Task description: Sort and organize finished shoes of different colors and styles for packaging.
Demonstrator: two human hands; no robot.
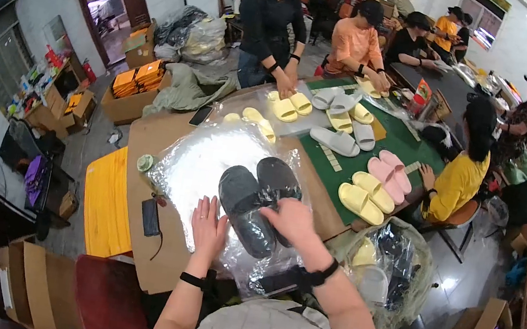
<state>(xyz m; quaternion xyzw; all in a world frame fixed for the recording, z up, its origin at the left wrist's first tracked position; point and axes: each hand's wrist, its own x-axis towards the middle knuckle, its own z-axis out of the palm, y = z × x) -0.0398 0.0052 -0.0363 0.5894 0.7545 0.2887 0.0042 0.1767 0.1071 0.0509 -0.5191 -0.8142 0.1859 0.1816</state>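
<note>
A pair of dark grey slide slippers [243, 211] lies side by side over a pile of shiny clear plastic bags [199, 154] at the table's near edge. My right hand [292, 221] is closed on the slippers, its thumb near the straps where the two meet. The fingers beneath are partly hidden. Just left of the slippers, my left hand [207, 228] lies flat on the plastic with its fingers stretched out, holding nothing. Each of my wrists wears a black band.
Yellow slippers [361, 205], pink slippers [389, 175] and grey slippers [335, 141] lie on a green cutting mat [325, 173]. A black case [151, 217] sits at left. At right stands a plastic bag [414, 266] of slippers. Across the table, a person in black [270, 23] handles yellow slippers.
</note>
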